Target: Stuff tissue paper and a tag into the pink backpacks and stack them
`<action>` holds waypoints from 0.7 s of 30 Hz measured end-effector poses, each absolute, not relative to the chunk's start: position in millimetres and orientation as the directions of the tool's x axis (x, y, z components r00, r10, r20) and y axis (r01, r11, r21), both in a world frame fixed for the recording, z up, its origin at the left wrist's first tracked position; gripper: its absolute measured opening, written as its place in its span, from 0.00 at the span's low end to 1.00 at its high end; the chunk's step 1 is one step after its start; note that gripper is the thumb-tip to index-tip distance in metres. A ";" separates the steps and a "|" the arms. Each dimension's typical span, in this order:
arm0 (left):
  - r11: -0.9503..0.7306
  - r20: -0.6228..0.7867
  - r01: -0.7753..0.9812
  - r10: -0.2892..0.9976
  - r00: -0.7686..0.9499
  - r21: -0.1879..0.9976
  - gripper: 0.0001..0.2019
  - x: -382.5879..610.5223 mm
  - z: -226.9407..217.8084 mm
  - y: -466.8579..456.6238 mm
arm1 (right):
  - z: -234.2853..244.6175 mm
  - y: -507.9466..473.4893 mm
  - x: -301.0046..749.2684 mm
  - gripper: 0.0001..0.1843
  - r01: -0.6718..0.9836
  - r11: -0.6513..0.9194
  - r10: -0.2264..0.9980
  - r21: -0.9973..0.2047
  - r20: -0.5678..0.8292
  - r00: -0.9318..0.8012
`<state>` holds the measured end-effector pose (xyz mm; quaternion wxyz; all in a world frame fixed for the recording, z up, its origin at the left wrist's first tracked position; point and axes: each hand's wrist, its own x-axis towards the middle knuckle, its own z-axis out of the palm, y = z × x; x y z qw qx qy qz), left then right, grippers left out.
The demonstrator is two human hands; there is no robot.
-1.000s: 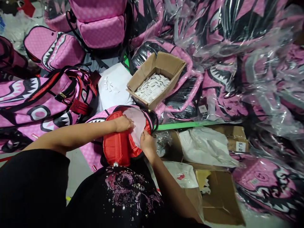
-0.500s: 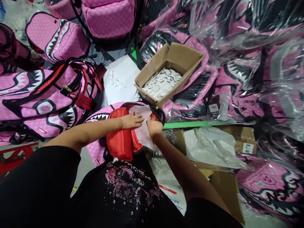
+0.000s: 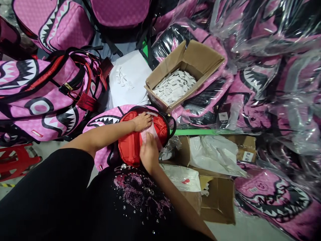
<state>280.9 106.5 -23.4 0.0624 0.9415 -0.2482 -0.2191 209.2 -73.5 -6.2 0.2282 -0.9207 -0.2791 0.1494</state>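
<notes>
A pink shark-mouth backpack (image 3: 101, 121) lies open in front of me, its red lining (image 3: 130, 147) showing. My left hand (image 3: 142, 121) rests flat on the far side of the opening, fingers stretched over a sheet of white tissue paper (image 3: 149, 135). My right hand (image 3: 148, 152) presses down on the near part of that paper, fingers curled on it, inside the red opening. Most of the paper is hidden under both hands.
A cardboard box (image 3: 200, 60) of small white packets sits just beyond the bag. White sheets (image 3: 127, 82) lie to its left. Pink backpacks (image 3: 45, 97) pile up on the left; bagged ones (image 3: 263, 83) fill the right. Open cartons (image 3: 218, 197) with white paper stand at lower right.
My right hand has drawn back toward me, from the far rim down onto the near part of the paper. The paper now sits deeper in the bag, with less showing. The view shifted slightly.
</notes>
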 end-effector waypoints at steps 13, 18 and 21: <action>-0.955 -0.565 -0.260 -0.293 0.771 0.141 0.39 297.0 -39.3 108.0 | -77.3 -31.2 230.3 0.37 -0.146 -0.903 0.078 -0.404 -0.490 0.868; -0.956 -0.601 -0.257 -0.289 0.745 0.141 0.41 303.5 -40.2 108.8 | -72.2 -48.6 215.8 0.33 -0.205 -0.840 0.073 -0.503 -0.478 0.875; -0.962 -0.634 -0.244 -0.263 0.727 0.120 0.44 307.1 -41.0 105.4 | -79.6 -55.9 202.3 0.34 -0.321 -0.740 -0.005 -0.591 -0.472 0.881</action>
